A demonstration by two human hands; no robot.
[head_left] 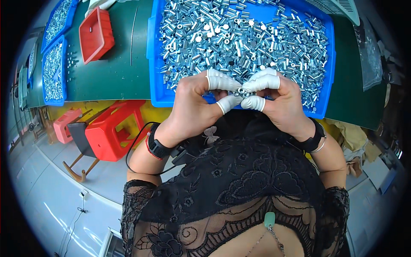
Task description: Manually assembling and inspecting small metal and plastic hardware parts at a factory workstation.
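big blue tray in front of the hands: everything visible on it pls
The big blue tray looks like shallow moulded plastic with a raised rim. It sits flat on the green tabletop, its near edge at the table's front. It is heaped with small shiny metal sleeves, thinner toward the far side. The left hand and right hand hover over its near edge, hiding part.

Bright, even light is falling from overhead, leaving only soft, faint shadows. The metal parts [244, 38] in the blue tray [155, 51] are glinting with many small highlights, and the white fingertips [220, 80] are showing nearly blown out. The pale floor [47, 192] at near left is carrying streaks of glare. The fisheye lens is bending the tabletop [124, 73] edge and trays toward the rim, where a black border is closing in. The centre is looking sharp; the edges are softening slightly.
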